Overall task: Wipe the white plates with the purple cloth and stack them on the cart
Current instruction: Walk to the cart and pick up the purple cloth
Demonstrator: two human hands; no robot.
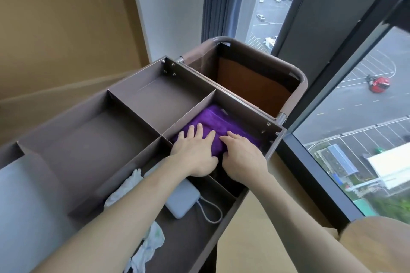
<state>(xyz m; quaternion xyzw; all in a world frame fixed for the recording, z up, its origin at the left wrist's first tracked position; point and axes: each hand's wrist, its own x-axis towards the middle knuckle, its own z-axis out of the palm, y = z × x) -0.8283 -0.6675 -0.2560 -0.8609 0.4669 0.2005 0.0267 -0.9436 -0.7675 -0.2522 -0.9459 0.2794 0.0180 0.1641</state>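
Forearms came in from bottom edge, both bare. I counted two crumpled white rags [126, 186] in near compartment of cart [133, 95], one grey power bank [180, 198] with cable [210, 210] beside them. Left hand [195, 153] lay flat, fingers spread wide, pressing purple cloth [210, 121]. Right hand [244, 157] just beside it, fingers fairly straight, also pressing cloth. One cloth: deep violet, plush, folded, in far right compartment. Near edge hidden under hands; I could not tell what lay beneath. Brown bag [250, 82] beyond.

The head camera looks steeply down and forward, close over the cart [93, 139] beside a window [355, 117].
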